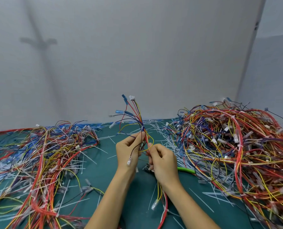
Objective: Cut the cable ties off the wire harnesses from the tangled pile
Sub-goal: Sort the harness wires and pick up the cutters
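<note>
Wire harness (138, 119) held upright above desk (104, 171) centre, between two piles. Left pile (38, 154) of harnesses lies on desk. Left grip (127, 151) curled round bundle's lower part; right grip (162, 161) pinches one of its red wires just beside. Tangled pile (236, 146) far right, bigger. Judgement: light, floppy, snag-prone; take hold of the bundled stem close beside a tie, not loose ends or connectors.

Bare forearms (111, 194), left grip (127, 150), right grip (162, 160).

Multicoloured harness (138, 119) held upright (blue and white connectors (131, 97) on top), tangled pile (236, 142) at right
</note>
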`<state>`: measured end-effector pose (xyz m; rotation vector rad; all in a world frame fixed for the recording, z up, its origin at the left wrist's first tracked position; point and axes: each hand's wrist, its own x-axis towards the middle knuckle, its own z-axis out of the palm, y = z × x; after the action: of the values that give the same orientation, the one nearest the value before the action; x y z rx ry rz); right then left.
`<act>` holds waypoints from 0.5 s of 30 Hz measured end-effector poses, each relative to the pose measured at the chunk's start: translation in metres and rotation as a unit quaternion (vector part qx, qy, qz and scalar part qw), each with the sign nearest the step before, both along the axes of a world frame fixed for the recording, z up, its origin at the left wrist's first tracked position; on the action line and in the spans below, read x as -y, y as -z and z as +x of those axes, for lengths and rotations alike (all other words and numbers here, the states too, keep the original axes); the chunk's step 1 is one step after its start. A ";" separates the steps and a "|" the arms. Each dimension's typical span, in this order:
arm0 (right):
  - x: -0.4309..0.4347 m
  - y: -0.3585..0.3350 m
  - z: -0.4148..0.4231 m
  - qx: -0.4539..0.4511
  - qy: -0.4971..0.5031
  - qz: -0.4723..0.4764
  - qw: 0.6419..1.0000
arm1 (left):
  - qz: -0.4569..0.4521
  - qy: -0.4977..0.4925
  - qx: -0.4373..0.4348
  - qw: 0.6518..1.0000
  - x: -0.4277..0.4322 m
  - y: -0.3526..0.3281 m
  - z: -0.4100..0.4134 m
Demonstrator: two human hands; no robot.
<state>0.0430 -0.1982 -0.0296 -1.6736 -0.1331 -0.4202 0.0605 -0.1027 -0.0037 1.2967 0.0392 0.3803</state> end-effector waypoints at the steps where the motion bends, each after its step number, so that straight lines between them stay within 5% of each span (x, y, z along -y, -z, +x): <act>1: 0.001 0.000 0.000 0.009 0.010 0.003 1.000 | 0.018 0.008 0.006 1.000 -0.001 0.000 -0.001; 11: 0.014 -0.010 0.004 0.004 0.003 0.105 0.994 | 0.177 0.222 -0.037 0.958 -0.039 -0.001 -0.003; 15: 0.017 -0.011 0.002 -0.022 -0.036 0.142 0.989 | 0.237 0.200 -0.055 0.949 -0.038 0.001 -0.004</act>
<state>0.0445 -0.2155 -0.0188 -1.3919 -0.0956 -0.3312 0.0565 -0.0649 -0.0043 1.7559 -0.2324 -0.0401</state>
